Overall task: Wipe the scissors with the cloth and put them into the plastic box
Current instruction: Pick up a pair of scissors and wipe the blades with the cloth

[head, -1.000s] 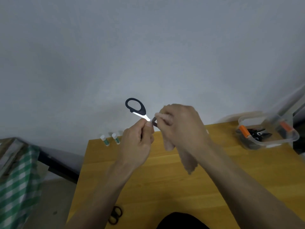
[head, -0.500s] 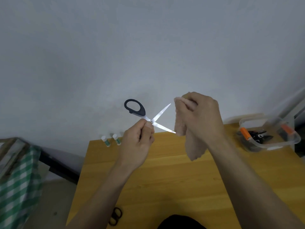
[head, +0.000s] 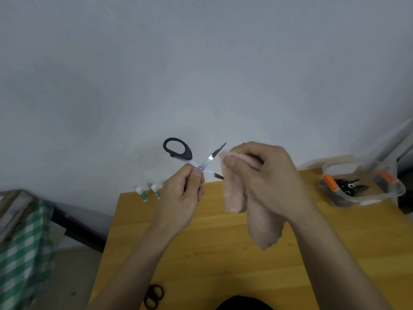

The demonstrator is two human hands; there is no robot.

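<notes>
Fingers (head: 196,177) of the left hand (head: 181,202) pinch the open scissors (head: 194,159) at the pivot; right hand (head: 268,177) grips the pink cloth (head: 234,193) beside the blades. Wiping under way; boxing remains, plastic box (head: 366,189) right of scissors on the counter (head: 201,253).

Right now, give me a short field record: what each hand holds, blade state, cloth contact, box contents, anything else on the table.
left hand: pinches the scissors near the pivot
blades: spread open
right hand: grips the pink cloth
cloth contact: at the lower blade's tip
plastic box: far right of the table, dark tools with orange handles inside
table: two small tubes at the far edge, second black scissors at the near edge
</notes>
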